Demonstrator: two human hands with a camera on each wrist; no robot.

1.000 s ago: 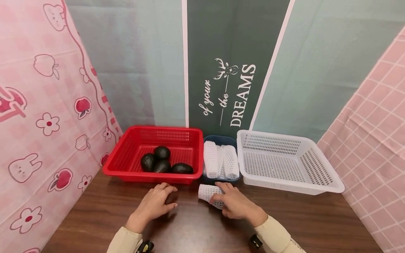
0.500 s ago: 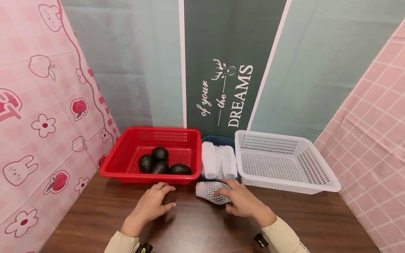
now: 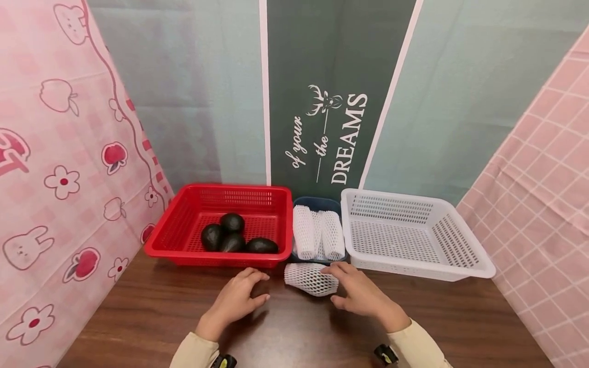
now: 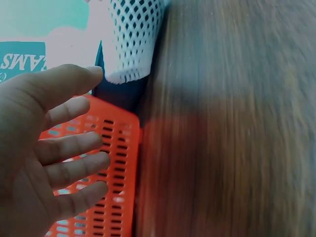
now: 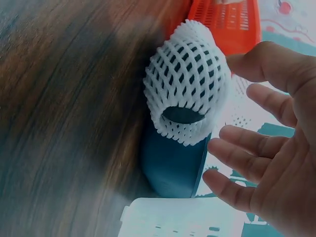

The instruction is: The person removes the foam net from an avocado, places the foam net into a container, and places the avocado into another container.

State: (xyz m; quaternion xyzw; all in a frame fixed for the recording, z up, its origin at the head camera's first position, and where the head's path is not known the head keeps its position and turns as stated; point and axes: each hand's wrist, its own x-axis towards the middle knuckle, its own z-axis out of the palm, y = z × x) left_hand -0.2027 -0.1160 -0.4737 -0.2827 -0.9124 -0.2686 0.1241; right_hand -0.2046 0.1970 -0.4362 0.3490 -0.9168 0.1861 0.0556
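Observation:
A white foam net sleeve (image 3: 311, 279) lies on the table in front of the blue bin (image 3: 317, 201). Through its mesh and end opening a dark fruit like an avocado shows in the right wrist view. My right hand (image 3: 365, 295) is at the sleeve's right end, fingers spread and relaxed, not gripping it. To the left, my left hand (image 3: 236, 299) hovers over the table with loosely bent fingers and an empty palm. Several bare avocados (image 3: 232, 243) lie in the red basket (image 3: 152, 246).
Several white foam net sleeves (image 3: 331, 235) fill the blue bin. On its right stands a white basket (image 3: 391, 237) with nothing in it. The baskets and bin line up along the fabric backdrop (image 3: 211, 102); brown wooden tabletop (image 3: 294, 337) extends in front.
My right hand has let go of the netted fruit and drawn back to the right. The sleeve now bulges round the fruit. My left hand has shifted slightly right.

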